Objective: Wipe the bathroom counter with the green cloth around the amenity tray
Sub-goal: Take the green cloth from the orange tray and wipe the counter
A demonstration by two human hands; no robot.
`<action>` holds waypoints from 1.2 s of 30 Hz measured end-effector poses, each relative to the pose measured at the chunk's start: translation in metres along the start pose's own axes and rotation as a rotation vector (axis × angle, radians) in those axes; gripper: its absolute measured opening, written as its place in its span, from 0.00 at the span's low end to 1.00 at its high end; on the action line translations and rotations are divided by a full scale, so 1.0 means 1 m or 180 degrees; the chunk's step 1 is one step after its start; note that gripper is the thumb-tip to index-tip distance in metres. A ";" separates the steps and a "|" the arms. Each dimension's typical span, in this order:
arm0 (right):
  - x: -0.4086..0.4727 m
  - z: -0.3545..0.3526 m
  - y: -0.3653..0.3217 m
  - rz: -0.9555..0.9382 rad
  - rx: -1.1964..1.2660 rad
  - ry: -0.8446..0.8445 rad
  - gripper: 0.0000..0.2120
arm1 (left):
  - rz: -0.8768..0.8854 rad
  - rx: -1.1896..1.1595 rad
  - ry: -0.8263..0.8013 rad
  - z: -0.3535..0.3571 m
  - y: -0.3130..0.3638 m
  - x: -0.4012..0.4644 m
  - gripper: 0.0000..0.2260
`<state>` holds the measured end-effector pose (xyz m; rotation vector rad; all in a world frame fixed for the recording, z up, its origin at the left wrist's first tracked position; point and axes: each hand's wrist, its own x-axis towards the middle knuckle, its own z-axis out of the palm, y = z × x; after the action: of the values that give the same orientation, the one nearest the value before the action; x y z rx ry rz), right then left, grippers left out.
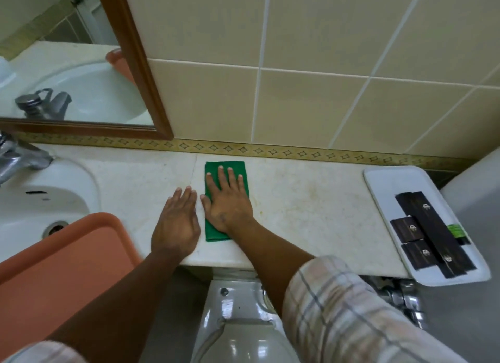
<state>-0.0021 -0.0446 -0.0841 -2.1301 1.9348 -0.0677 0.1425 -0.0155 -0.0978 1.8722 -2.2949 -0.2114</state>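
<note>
A folded green cloth (216, 170) lies flat on the pale stone bathroom counter (311, 200), near its middle. My right hand (228, 200) presses down on the cloth, palm flat and fingers spread. Beside it, to the left, my left hand (176, 224) rests palm-down on the bare counter, fingers together, holding nothing. A white amenity tray (384, 178) sits at the counter's right end, overhanging the front edge, with several dark packets (430, 227) and a small green item on it.
A white sink (54, 189) with a chrome tap (19, 157) is at the left. An orange plastic tray (59, 268) leans over the sink's front. A wood-framed mirror (81, 64) hangs above. A toilet cistern (235, 308) stands below the counter edge. Tiled wall behind.
</note>
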 end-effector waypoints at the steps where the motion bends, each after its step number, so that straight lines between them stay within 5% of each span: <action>1: -0.004 0.001 0.002 -0.0013 0.0003 -0.0009 0.31 | -0.0018 -0.0004 0.0001 0.000 0.000 -0.001 0.23; 15: -0.083 -0.058 0.264 0.0898 0.0009 0.0227 0.29 | 0.0056 -0.0204 -0.0126 -0.012 0.011 -0.003 0.23; 29: -0.187 -0.029 0.239 0.0914 -0.0041 0.0269 0.30 | 0.0021 -0.0181 -0.0210 -0.021 0.020 -0.006 0.23; 36: -0.165 -0.012 0.152 0.0671 -0.0084 0.0221 0.32 | -0.0009 -0.0141 -0.0196 -0.022 0.017 -0.009 0.24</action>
<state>-0.1706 0.1043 -0.0834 -1.9505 2.1999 -0.0769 0.1326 -0.0036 -0.0735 1.8729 -2.3071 -0.3219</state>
